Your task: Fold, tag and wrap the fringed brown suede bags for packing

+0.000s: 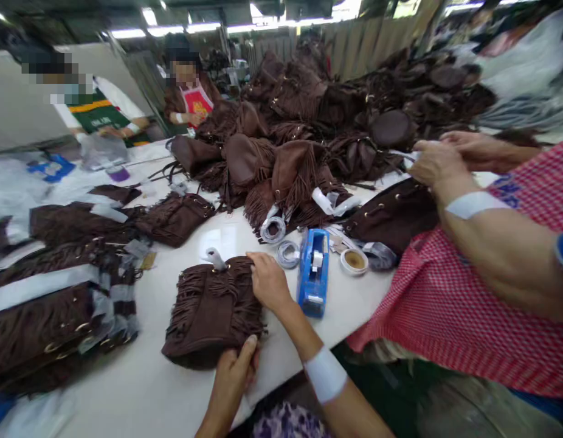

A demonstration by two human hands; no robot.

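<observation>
A brown fringed suede bag (pixel 208 313) lies flat on the white table (pixel 140 377) in front of me. My left hand (pixel 233 368) grips its near bottom edge, thumb on top. At the bag's top right corner, my right hand (pixel 267 281) is closed in a pinch, with a white band around its wrist. A twist of white wrapping (pixel 215 258) pokes up at the bag's top.
A blue tape dispenser (pixel 313 271) stands right of my right hand, with tape rolls (pixel 288 253) and a small round tin (pixel 354 261) nearby. A big heap of brown fringed bags (pixel 318 134) fills the far table. A co-worker in red check (pixel 468 304) works at right; two people sit opposite.
</observation>
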